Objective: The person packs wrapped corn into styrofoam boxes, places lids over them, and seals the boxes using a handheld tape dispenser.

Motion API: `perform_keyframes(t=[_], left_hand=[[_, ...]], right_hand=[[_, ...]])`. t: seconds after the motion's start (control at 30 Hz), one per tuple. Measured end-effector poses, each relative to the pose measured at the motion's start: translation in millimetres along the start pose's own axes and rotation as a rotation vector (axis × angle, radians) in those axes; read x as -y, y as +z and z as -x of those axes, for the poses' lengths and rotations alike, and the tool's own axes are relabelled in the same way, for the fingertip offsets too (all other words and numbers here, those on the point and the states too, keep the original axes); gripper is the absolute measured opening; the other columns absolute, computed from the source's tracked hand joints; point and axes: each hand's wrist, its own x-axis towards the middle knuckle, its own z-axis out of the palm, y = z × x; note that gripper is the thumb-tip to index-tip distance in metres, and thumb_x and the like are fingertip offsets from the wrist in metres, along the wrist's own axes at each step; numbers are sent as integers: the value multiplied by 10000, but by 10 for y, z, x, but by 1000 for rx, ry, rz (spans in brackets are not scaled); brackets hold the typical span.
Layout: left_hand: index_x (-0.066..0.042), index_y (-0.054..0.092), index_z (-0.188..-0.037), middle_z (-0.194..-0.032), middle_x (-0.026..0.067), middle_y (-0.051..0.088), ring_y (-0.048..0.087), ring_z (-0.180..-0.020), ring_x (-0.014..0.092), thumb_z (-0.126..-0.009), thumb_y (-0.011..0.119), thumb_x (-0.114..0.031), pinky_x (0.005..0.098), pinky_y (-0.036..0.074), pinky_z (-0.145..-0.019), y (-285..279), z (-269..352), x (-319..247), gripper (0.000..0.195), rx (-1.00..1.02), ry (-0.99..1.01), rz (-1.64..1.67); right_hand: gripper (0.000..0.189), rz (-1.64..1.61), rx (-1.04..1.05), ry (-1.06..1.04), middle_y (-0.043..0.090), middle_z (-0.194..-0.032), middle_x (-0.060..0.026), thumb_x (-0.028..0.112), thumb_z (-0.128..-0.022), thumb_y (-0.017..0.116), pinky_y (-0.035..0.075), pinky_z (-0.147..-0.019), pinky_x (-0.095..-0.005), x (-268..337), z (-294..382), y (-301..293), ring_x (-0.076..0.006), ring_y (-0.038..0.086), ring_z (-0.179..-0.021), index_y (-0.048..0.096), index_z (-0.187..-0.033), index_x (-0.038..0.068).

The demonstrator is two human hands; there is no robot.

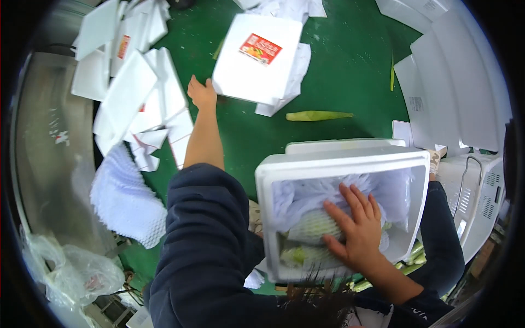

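Note:
My left hand (202,93) is stretched out beside the lower left corner of a white foam lid (256,80) with a red printed label. Its thumb is at or very near the lid's edge; actual contact is hard to tell. Before me a white foam box (344,162) is tilted, its opening facing me. My right hand (357,225) lies inside with fingers spread, resting on the contents. Beneath it are pale green produce pieces (313,226) in white foam netting and crumpled thin white wrapping (301,205). The palm hides part of them.
Foam lids and panels (127,98) are heaped at left, above a stack of white foam netting (127,201). A green husk leaf (319,116) lies on the green floor (348,74). Foam boxes (455,82) are stacked at right, near a white plastic crate (480,192). A metal panel (53,164) stands left.

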Motion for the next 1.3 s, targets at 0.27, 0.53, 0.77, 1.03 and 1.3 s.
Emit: perform_keyframes(t=[0.27,0.53,0.77,1.03,1.3], left_hand=[[0,527,-1304,-1414,221,392,325,-1335,383,-620,715,-728,513,303,-1082,155,306,-581,1016,508,-190,-255],[-1,485,-1114,-1113,199,601,589,-959,267,-732,831,-219,368,474,-877,-835,526,-861,560,-164,147,581],[39,492,-1232,-1180,173,590,592,-1072,243,-961,568,-268,382,490,-938,-3315,394,-1895,417,133,289,1404],[2,672,-1122,-1071,34,651,594,-961,125,-792,703,-2,252,455,-874,-3238,1789,-2159,332,1106,571,546],[-6,475,-1366,-1290,157,547,536,-1146,225,-878,659,-166,350,480,-913,-2516,2126,-1712,546,505,520,389]], right_hand=[[555,3,-34,31,458,-1408,-146,464,-763,658,270,-1058,-545,-43,-44,-14,-348,424,-1293,605,-1258,218],[518,-64,-217,-61,479,-1377,-142,359,-782,634,318,-1050,-471,-73,85,130,-364,432,-1271,586,-1248,139],[630,-436,-876,-117,416,-1410,-200,211,-829,658,312,-1083,-454,-326,216,8,-357,403,-1301,421,-1388,45],[673,-1818,-461,148,513,-1346,-118,566,-977,359,410,-1009,-360,-914,876,-773,-237,504,-1218,386,-1436,76],[536,-216,-697,471,598,-1203,-159,257,-844,670,445,-965,-391,-907,453,-468,-304,546,-1133,525,-1339,112]])
